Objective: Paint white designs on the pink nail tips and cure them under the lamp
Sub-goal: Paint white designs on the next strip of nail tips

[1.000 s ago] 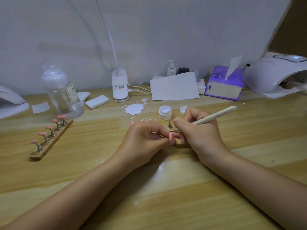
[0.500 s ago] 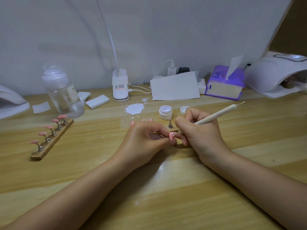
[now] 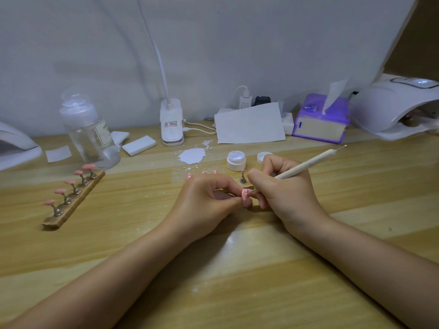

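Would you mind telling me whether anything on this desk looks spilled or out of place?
Yes: a white splat with small flecks around it lies straight on the wooden desk, just left of the open white jar, whose lid lies off beside it. It looks like spilled or dabbed paint with no palette under it. Nothing else stands out.

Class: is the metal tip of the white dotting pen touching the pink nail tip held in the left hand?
Touching: the head view shows the pen point meeting the nail tip.

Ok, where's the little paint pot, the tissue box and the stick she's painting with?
paint pot (image 3: pixel 236 161), head view, on its white side wall.
tissue box (image 3: pixel 320 121), head view, on its purple front.
stick (image 3: pixel 308 164), head view, mid-shaft, held by the right hand (image 3: pixel 285 193).
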### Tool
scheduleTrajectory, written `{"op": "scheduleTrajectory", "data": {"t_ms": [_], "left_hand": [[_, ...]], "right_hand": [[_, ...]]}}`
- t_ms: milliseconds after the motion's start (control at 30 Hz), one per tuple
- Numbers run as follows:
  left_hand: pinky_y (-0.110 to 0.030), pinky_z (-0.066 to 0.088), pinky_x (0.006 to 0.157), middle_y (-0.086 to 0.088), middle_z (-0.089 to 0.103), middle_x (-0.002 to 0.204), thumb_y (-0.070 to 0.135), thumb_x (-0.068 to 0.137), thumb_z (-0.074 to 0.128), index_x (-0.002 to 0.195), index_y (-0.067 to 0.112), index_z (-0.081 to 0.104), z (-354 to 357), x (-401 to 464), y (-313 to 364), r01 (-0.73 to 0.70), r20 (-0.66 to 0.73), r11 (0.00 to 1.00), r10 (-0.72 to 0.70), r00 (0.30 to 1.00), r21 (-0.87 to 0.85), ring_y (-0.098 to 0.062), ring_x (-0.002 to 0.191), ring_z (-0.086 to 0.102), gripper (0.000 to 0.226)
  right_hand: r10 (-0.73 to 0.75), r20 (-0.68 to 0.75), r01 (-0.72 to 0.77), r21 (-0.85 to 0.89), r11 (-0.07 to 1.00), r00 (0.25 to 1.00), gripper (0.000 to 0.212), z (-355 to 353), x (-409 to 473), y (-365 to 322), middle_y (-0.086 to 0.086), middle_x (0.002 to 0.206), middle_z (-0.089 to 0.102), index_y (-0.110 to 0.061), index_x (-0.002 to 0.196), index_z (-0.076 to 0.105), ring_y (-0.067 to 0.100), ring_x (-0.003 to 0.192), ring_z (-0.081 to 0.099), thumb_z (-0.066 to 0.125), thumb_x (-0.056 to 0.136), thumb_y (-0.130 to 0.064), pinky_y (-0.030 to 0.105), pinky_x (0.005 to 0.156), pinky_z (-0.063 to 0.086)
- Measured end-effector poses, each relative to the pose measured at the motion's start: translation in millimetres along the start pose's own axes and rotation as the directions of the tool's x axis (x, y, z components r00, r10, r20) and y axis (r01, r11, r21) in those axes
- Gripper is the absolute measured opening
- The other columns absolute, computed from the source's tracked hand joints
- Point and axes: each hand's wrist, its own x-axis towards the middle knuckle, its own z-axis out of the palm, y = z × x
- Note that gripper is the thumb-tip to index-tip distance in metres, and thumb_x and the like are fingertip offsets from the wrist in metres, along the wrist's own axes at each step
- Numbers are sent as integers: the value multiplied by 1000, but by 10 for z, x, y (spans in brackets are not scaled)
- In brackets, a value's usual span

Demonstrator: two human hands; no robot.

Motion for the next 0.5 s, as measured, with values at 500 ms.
{"op": "scheduleTrajectory", "data": {"t_ms": [500], "left_hand": [[-6, 40, 58, 11, 70, 62, 8, 73, 73, 64, 23, 69, -2, 1, 2, -3, 3, 1000, 3, 1000, 9, 8, 58, 56, 17]], "right_hand": [[-6, 0, 6, -7, 1000, 1000, 39, 7, -9, -13, -4, 28, 34, -9, 50, 31, 3, 23, 39, 50, 76, 13, 10, 36, 36]]}}
